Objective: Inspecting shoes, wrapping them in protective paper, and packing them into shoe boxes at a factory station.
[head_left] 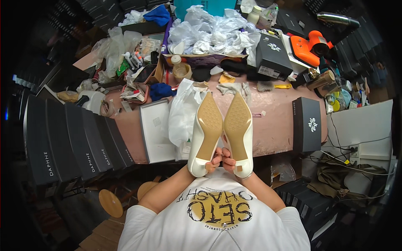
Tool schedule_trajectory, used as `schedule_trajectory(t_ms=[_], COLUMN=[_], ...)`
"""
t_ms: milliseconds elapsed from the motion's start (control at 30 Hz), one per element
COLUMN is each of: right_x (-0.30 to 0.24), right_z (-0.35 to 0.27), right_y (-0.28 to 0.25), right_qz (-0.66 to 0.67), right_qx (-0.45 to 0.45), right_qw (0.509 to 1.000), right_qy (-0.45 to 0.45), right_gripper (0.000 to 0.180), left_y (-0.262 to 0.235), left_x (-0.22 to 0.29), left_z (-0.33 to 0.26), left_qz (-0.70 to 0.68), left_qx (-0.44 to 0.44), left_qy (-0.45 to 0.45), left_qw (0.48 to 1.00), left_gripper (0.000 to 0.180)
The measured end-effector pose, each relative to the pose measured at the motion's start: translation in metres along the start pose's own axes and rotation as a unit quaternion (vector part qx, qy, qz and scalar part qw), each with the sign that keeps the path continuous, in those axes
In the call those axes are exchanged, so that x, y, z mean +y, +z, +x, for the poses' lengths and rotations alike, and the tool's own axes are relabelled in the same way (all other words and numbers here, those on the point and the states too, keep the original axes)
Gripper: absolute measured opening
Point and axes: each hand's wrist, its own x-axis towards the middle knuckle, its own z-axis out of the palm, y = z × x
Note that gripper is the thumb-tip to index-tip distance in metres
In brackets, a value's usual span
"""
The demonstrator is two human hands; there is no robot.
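Note:
Two white pointed pumps are held side by side, their tan soles facing up and their toes pointing away from me. My left hand [214, 160] grips the left pump [210, 121] by its heel end, with fingers curled round it. In the same way my right hand [228, 160] closes on the right pump [237, 121]. The fingers of both hands meet between the two heels. Under and beside the left pump, white tissue paper [179, 119] lies on the pink table [272, 129], next to an open pale box part [158, 146].
Dark shoe boxes [79, 142] stand in a row at the left. A closed box [306, 124] is on the right table end. Farther back are a bin of crumpled paper [209, 35], a jar [181, 69], a brush [272, 86] and an orange device [309, 48].

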Motion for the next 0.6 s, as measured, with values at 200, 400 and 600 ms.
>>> schedule_trajectory(t_ms=[200, 400, 600], right_x=[0.0, -0.002, -0.051], right_z=[-0.001, -0.001, -0.024], right_y=[0.007, 0.007, 0.008], right_qz=[0.018, 0.027, -0.322], right_qx=[-0.018, -0.037, 0.197], right_qw=[1.0, 0.999, 0.902], right_qy=[-0.019, -0.015, -0.21], right_gripper=[0.046, 0.047, 0.03], left_y=[0.0, -0.002, -0.011], left_x=[-0.001, 0.0, 0.005], left_z=[0.006, 0.009, 0.0], left_qz=[0.011, 0.001, 0.013], left_qx=[0.02, 0.02, 0.01], left_qy=[0.016, 0.003, 0.024], left_qw=[1.0, 1.0, 1.0], left_gripper=[0.048, 0.047, 0.052])
